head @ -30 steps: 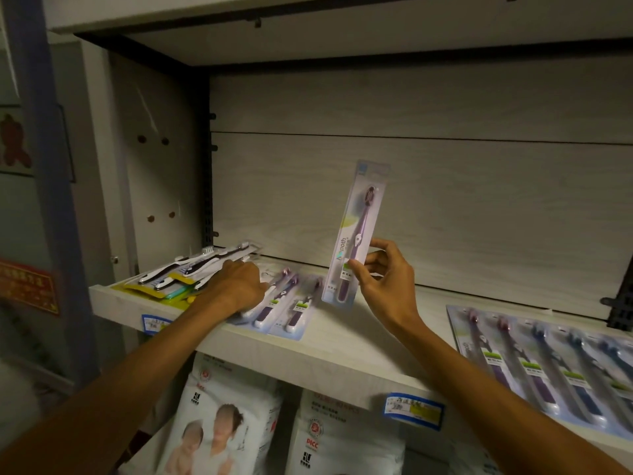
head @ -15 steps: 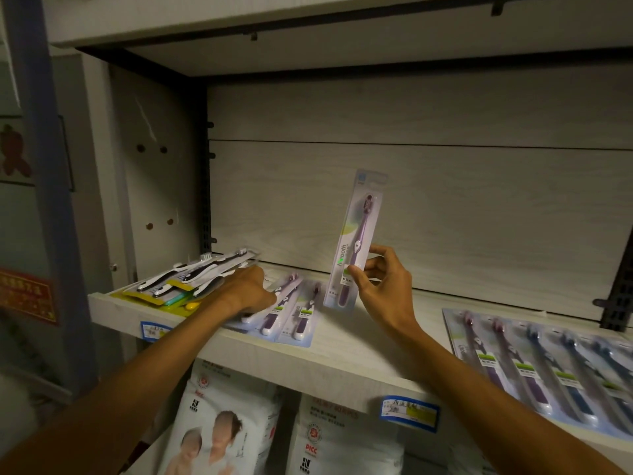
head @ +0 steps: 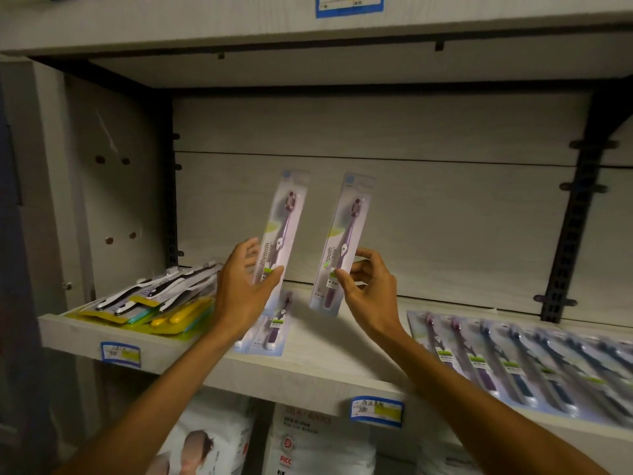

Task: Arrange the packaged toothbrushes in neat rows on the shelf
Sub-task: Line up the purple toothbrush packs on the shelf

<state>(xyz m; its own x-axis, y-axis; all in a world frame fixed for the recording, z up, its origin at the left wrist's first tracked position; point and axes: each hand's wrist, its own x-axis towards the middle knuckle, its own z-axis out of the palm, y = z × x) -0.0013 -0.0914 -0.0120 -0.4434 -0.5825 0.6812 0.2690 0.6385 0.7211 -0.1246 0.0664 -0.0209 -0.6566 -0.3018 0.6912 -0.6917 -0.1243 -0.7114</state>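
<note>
While the left hand [head: 241,289] grips one upright clear-packaged purple toothbrush [head: 282,231], the right hand [head: 368,289] pinches another purple toothbrush pack [head: 342,241], seemingly above the pale wooden shelf [head: 325,358].

Above the shelf [head: 318,358], the left hand [head: 239,289] holds one purple toothbrush pack [head: 282,228] upright, and the right hand [head: 368,291] pinches a second pack [head: 342,241] just beside it. More packs [head: 272,323] lie flat on the shelf below the left hand, a yellow-backed pile [head: 154,299] sits at the shelf's left end, and a row [head: 513,358] lies on its right part.
</note>
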